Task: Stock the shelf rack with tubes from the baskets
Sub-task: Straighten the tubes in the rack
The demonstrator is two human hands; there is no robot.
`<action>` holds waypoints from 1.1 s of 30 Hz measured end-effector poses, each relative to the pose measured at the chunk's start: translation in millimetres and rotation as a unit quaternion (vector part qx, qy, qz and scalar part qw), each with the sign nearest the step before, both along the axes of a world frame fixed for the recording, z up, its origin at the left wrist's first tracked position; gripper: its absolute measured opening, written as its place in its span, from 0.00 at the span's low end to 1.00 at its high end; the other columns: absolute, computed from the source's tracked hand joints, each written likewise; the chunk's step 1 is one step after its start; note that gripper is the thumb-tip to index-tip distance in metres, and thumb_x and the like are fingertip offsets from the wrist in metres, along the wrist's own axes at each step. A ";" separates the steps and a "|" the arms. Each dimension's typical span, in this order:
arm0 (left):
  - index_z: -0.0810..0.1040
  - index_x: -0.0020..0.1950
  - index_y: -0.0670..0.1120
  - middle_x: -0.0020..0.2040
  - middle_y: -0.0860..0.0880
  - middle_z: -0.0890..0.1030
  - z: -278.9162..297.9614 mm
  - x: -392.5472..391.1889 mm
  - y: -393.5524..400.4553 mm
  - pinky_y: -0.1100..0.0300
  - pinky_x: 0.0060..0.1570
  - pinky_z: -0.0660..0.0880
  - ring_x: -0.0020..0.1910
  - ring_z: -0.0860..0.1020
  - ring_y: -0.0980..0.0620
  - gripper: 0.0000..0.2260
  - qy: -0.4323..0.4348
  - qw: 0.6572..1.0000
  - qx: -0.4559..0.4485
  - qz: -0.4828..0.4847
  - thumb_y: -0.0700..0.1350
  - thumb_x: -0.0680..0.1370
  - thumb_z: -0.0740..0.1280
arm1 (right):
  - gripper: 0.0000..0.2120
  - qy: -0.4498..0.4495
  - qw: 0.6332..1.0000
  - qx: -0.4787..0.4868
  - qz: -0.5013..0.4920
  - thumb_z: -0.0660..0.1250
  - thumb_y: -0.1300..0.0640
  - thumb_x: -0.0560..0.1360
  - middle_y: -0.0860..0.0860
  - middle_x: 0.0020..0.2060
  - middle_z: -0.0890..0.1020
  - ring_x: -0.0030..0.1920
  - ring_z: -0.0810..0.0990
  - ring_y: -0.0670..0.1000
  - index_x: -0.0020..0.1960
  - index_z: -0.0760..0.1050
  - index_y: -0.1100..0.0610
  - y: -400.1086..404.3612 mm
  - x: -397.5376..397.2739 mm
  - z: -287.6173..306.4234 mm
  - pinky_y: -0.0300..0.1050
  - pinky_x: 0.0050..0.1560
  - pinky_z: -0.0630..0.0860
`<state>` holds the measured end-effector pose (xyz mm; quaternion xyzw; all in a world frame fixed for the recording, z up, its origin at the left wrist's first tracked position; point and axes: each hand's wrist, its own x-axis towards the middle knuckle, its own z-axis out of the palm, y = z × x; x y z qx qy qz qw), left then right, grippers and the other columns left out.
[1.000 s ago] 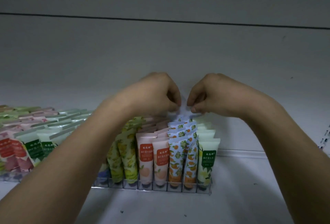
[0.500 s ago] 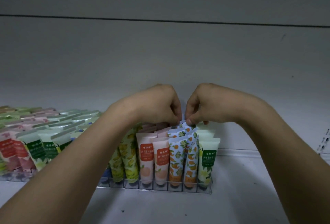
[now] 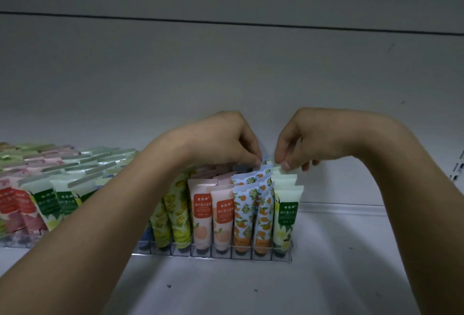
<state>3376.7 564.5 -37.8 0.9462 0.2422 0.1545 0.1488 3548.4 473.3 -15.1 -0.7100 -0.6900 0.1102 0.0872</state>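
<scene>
Change: your hands have dropped to frame centre | left hand and right hand pinch top of orange-print tube, rear of clear rack on shelf | tube nearly seated; baskets unseen

L forearm hides rack middle; far-left tubes blurred, cut off.

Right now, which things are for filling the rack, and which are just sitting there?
For the job:
left hand
right hand
orange-flower tube at the back, which both hands pinch
clear rack

Just there:
wrapped tube packs
white shelf
back wall
</scene>
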 end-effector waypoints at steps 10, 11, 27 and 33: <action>0.86 0.48 0.52 0.39 0.57 0.85 -3.1 1.3 -4.9 0.72 0.37 0.72 0.38 0.79 0.64 0.06 -0.013 1.000 0.016 0.010 0.47 0.72 0.74 | 0.03 0.015 1.000 -0.013 0.000 0.73 0.62 0.72 0.51 0.34 0.85 0.33 0.83 0.44 0.42 0.84 0.55 6.4 -6.4 -4.9 0.35 0.32 0.77; 0.86 0.49 0.52 0.40 0.57 0.85 -2.1 -0.4 -7.0 0.73 0.37 0.72 0.38 0.79 0.64 0.06 -0.028 0.999 0.028 0.018 0.47 0.72 0.74 | 0.03 0.006 1.000 0.001 0.000 0.73 0.60 0.72 0.50 0.35 0.85 0.32 0.83 0.43 0.43 0.84 0.54 4.4 -7.1 -2.3 0.35 0.31 0.76; 0.85 0.43 0.54 0.35 0.60 0.82 -32.4 -43.3 -35.2 0.75 0.33 0.70 0.37 0.79 0.64 0.02 -0.220 0.970 0.012 0.099 0.47 0.73 0.73 | 0.03 0.160 0.951 0.261 0.039 0.71 0.55 0.74 0.42 0.37 0.83 0.38 0.80 0.44 0.43 0.84 0.49 -26.0 -16.7 -52.5 0.31 0.35 0.74; 0.85 0.40 0.55 0.33 0.63 0.81 -35.7 -44.4 -36.7 0.76 0.33 0.68 0.36 0.78 0.66 0.01 -0.177 0.981 0.006 0.076 0.49 0.72 0.74 | 0.03 0.188 0.958 0.211 0.041 0.73 0.55 0.73 0.42 0.37 0.84 0.38 0.81 0.43 0.42 0.84 0.48 -26.7 -20.1 -54.7 0.31 0.36 0.74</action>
